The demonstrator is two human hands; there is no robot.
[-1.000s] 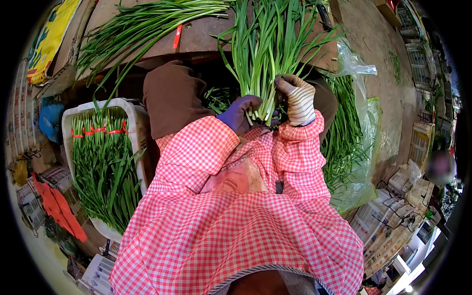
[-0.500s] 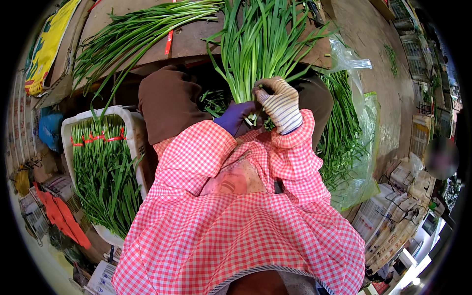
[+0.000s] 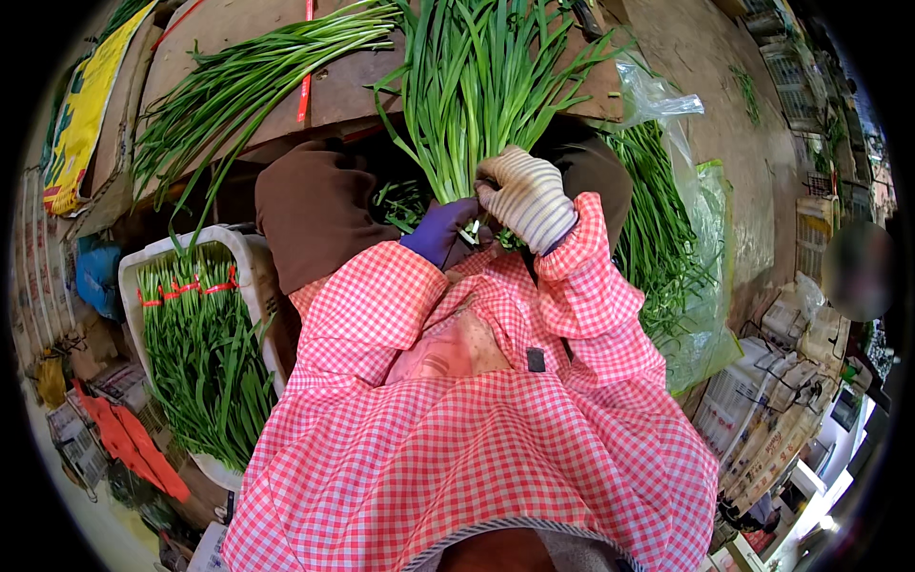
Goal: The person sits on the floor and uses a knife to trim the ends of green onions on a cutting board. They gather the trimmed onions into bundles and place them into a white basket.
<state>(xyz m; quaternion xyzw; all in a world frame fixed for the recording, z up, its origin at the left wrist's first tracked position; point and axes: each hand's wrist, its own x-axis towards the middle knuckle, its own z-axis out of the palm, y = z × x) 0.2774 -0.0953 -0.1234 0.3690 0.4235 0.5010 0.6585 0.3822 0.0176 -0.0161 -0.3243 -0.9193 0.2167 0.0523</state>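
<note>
A loose bunch of garlic chives (image 3: 472, 86) stands between my knees, leaves pointing away from me and pale cut ends toward me. My left hand (image 3: 443, 232), in a purple glove, is closed round the lower stems, with white ends showing beside its fingers. Against the right side of the same stems, my right hand (image 3: 524, 195) in a cream striped glove has its fingers curled in. A few stems seem pinched there, though the fingertips are partly hidden.
Loose chives (image 3: 257, 86) lie on the brown board (image 3: 357, 81) ahead, by a red strip (image 3: 305, 91). At left, a white crate (image 3: 133, 276) holds bunches tied with red bands. More chives (image 3: 658, 219) lie at right in clear plastic (image 3: 710, 205).
My right hand has turned and its fingers have curled in closer on the stems. My left hand keeps its hold at the base. The whole view has shifted slightly.
</note>
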